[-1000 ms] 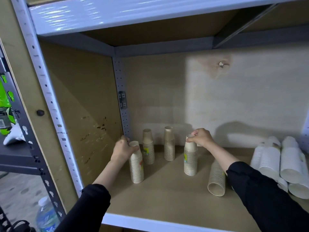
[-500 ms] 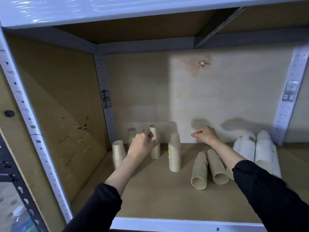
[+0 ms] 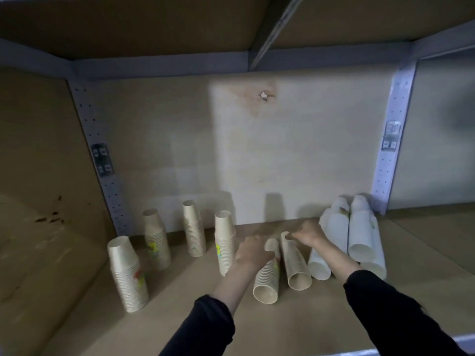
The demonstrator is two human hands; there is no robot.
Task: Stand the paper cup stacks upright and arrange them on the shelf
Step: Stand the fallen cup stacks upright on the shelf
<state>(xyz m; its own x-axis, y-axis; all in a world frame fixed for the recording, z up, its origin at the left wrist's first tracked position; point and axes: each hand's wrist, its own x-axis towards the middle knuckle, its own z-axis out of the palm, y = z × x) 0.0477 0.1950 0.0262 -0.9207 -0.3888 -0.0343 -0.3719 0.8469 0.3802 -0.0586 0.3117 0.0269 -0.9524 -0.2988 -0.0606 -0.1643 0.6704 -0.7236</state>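
Several tan paper cup stacks stand upright on the shelf board (image 3: 180, 317): one at front left (image 3: 127, 273), others behind it (image 3: 156, 240) (image 3: 194, 228) (image 3: 225, 240). Two tan stacks lie on their sides in the middle, mouths toward me. My left hand (image 3: 253, 254) wraps over the closed end of the left lying stack (image 3: 267, 283). My right hand (image 3: 308, 233) pinches the closed end of the right lying stack (image 3: 295, 268). Both stacks still rest on the board.
Several white cup stacks (image 3: 362, 235) lie on their sides at the right, close to my right forearm and against the back wall. Perforated metal uprights stand at back left (image 3: 108, 181) and back right (image 3: 390, 155). The shelf above (image 3: 154, 21) hangs low overhead.
Both hands left the upright stacks and moved right and down onto the two lying tan stacks. My view shifted right and closer.
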